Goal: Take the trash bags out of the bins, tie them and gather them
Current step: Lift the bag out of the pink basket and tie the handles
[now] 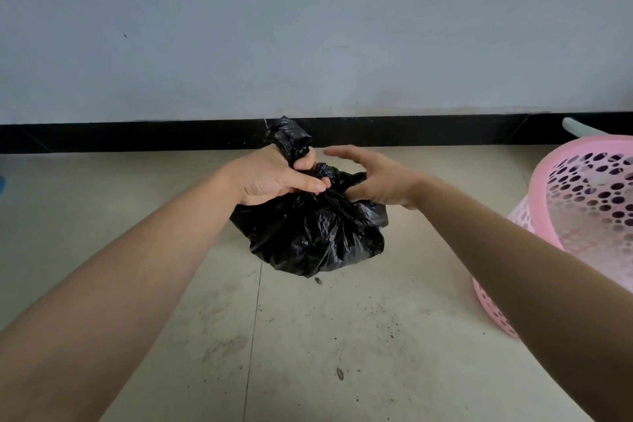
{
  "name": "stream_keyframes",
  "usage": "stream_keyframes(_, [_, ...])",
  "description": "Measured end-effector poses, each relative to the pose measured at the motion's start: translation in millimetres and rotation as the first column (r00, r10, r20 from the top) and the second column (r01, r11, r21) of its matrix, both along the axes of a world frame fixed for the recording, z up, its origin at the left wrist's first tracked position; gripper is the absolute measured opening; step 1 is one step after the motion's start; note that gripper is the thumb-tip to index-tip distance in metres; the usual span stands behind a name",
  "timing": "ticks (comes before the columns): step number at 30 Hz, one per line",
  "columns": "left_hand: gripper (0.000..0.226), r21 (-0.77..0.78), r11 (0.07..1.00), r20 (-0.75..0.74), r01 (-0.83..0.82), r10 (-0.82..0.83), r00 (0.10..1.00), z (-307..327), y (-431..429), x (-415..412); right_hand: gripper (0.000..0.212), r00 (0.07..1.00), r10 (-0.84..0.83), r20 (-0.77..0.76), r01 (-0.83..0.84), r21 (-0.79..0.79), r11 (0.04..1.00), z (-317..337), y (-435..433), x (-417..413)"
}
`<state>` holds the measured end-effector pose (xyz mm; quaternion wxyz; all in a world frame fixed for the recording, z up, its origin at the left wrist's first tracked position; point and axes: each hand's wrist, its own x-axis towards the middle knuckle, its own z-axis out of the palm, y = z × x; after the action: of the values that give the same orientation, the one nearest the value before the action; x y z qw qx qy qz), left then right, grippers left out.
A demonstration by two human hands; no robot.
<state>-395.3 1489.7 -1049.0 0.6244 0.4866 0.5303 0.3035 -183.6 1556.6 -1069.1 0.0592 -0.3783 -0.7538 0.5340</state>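
A small black trash bag (308,233) hangs in mid-air above the tiled floor, its neck twisted into a knot. My left hand (274,178) grips the bunched top of the bag, and a loose end sticks up out of the fist. My right hand (373,178) is just right of the knot, upper fingers spread and straight. Its lower fingers touch the bag's other tail; whether they pinch it is hidden. A pink perforated plastic bin (582,202) stands at the right edge, with no bag in it.
A grey wall with a black baseboard (137,135) runs across ahead. The beige tiled floor (308,353) has dirt specks and smudges. A pale green curved object (582,128) shows behind the pink bin.
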Motion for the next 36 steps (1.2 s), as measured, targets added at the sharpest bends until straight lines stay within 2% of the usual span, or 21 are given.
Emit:
stream_keyframes(2, [0.048, 0.005, 1.0, -0.034, -0.004, 0.005, 0.999, -1.2, 1.0, 0.3, 0.049, 1.0, 0.014, -0.009, -0.014, -0.03, 0.999, -0.9, -2.4, -4.7])
stream_keyframes(4, [0.048, 0.003, 1.0, -0.069, -0.028, 0.028, 0.997, -7.4, -1.0, -3.8, 0.028, 0.999, 0.019, 0.04, -0.021, 0.03, 0.999, -6.5, -4.5, -6.3])
stream_keyframes(6, [0.048, -0.008, 0.998, -0.125, -0.065, 0.063, 0.99, -13.1, -5.2, -8.0, 0.016, 0.994, 0.032, 0.101, -0.04, 0.078, 0.996, -14.9, -4.5, -5.7])
stream_keyframes(8, [0.046, 0.043, 0.992, -0.296, -0.123, 0.13, 0.946, -17.2, -7.3, -11.4, 0.011, 0.989, 0.035, 0.142, -0.049, 0.096, 0.994, -19.6, -5.7, -5.5])
stream_keyframes(10, [0.042, 0.18, 0.95, -0.475, -0.257, 0.313, 0.823, -23.5, -4.9, -13.4, 0.012, 0.991, 0.01, 0.133, -0.02, 0.069, 0.997, -21.8, -5.9, -6.5])
stream_keyframes(11, [0.037, 0.254, 0.907, -0.499, -0.335, 0.42, 0.758, -28.3, -4.0, -13.6, 0.012, 0.993, 0.004, 0.12, -0.01, 0.051, 0.999, -22.4, -6.7, -8.0])
stream_keyframes(13, [0.025, 0.382, 0.823, -0.455, -0.42, 0.563, 0.69, -36.7, -4.2, -10.8, 0.011, 0.995, 0.01, 0.099, -0.013, 0.034, 0.999, -23.0, -8.8, -12.3])
stream_keyframes(16, [0.024, 0.525, 0.78, -0.465, -0.34, 0.598, 0.653, -50.2, -7.2, -7.6, 0.011, 0.997, 0.006, 0.081, -0.008, 0.028, 1.0, -27.1, -13.0, -16.8])
stream_keyframes(18, [0.021, 0.458, 0.824, -0.506, -0.333, 0.55, 0.665, -62.9, -4.4, -8.7, 0.012, 0.998, -0.022, 0.062, 0.021, 0.025, 0.999, -30.0, -14.9, -16.9])
stream_keyframes(19, [0.018, 0.347, 0.859, -0.498, -0.377, 0.509, 0.702, -67.2, -2.9, -8.6, 0.012, 0.998, -0.043, 0.054, 0.041, 0.026, 0.999, -31.8, -15.1, -16.2])
stream_keyframes(20, [0.015, 0.189, 0.872, -0.43, -0.452, 0.487, 0.76, -65.9, -2.8, -6.2, 0.012, 0.997, -0.066, 0.048, 0.065, 0.028, 0.998, -33.3, -15.1, -15.5])
stream_keyframes(22, [0.014, -0.121, 0.843, -0.177, -0.525, 0.502, 0.847, -56.8, -1.0, -1.5, 0.012, 0.992, -0.119, 0.03, 0.118, 0.017, 0.993, -35.2, -14.7, -14.1])
stream_keyframes(24, [0.025, -0.229, 0.835, -0.009, -0.5, 0.512, 0.859, -44.5, 3.8, -0.5, 0.013, 0.984, -0.177, -0.002, 0.177, -0.031, 0.984, -36.1, -13.4, -12.8])
stream_keyframes(27, [0.034, -0.197, 0.853, 0.107, -0.484, 0.509, 0.854, -31.7, 7.5, 1.4, 0.012, 0.968, -0.248, -0.048, 0.241, -0.12, 0.963, -33.8, -11.3, -12.2])
stream_keyframes(31, [0.038, -0.142, 0.849, 0.183, -0.509, 0.528, 0.829, -28.9, 10.4, 0.5, 0.01, 0.955, -0.284, -0.085, 0.261, -0.216, 0.941, -29.1, -12.0, -13.5])
stream_keyframes(33, [0.027, -0.136, 0.846, 0.159, -0.515, 0.532, 0.832, -27.0, 11.2, 1.7, 0.011, 0.958, -0.272, -0.096, 0.243, -0.24, 0.94, -29.4, -13.9, -13.2])
stream_keyframes(36, [0.029, -0.03, 0.856, 0.085, -0.516, 0.517, 0.852, -31.7, 12.5, 2.5, 0.013, 0.956, -0.271, -0.108, 0.236, -0.26, 0.936, -31.0, -15.5, -11.4])
